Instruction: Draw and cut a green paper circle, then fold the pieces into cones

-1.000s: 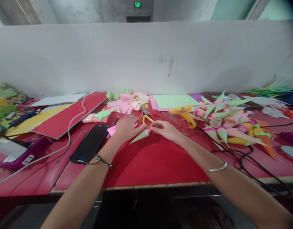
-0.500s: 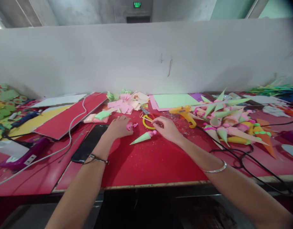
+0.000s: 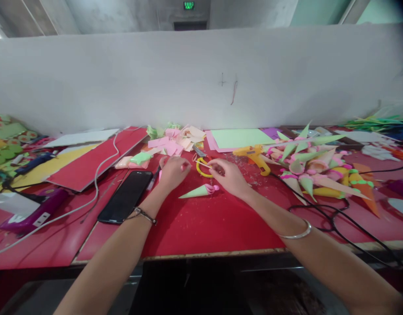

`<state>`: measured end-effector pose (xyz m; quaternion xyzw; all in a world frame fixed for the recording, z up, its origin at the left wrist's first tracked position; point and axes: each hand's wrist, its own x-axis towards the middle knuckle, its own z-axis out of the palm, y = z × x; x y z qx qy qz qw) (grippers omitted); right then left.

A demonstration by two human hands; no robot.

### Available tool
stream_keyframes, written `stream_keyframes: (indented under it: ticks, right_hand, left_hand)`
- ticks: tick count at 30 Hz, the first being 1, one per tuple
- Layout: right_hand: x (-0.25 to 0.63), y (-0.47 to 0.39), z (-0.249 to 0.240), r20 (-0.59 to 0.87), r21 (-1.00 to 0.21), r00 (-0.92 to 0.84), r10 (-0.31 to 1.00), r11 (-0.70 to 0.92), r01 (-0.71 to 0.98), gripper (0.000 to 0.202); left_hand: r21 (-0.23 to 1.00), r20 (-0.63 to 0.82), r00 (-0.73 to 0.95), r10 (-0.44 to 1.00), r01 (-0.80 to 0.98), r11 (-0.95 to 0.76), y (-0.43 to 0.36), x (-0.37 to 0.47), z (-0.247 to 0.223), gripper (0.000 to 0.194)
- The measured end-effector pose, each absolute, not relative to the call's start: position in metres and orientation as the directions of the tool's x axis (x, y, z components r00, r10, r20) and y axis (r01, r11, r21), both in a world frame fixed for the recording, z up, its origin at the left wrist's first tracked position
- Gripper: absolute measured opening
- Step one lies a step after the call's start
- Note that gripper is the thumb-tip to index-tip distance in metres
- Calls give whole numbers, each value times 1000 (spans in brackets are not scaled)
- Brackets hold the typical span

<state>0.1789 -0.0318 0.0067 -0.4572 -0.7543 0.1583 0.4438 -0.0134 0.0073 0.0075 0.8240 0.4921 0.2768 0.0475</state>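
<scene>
Green cone (image 3: 194,191), pink at its wide end, lies sideways, right hand (image 3: 229,177) pinching a stick (image 3: 202,163), left hand (image 3: 175,172) curled, contents unclear.

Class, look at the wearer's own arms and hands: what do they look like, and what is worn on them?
The left hand is ungloved, with a thin, dark bracelet at its wrist. The right hand is ungloved too; a narrow silver-coloured bangle circles that forearm. Neither arm shows a sleeve.

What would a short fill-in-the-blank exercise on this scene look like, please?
1. The thin stick is held in the person's ____ hand.
2. The phone lies beside the person's ____ forearm.
3. The cone lying apart from the heap of cones is pale ____, with pink at its wide end.

Missing words: right; left; green.
</scene>
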Motion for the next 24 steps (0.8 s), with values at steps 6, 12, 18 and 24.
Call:
stream_keyframes:
  ticks: [6,12,18,24]
  right_hand:
    - [173,-39,10,544,-701,-249,801,597,389,30]
    - [173,-40,10,641,-578,-258,722,677,456,14]
    - [172,-42,14,686,-485,-281,671,709,512,7]
    - [185,-30,14,634,-685,-19,773,573,450,14]
  left_hand:
    - [746,379,386,841,410,-524,-11,7,17,24]
    - [939,194,493,848,156,-306,-12,11,9,25]
    - [995,52,552,832,-100,4,-14,14,6,26]
    - [987,74,406,911,-161,-8,-18,16,16,20]
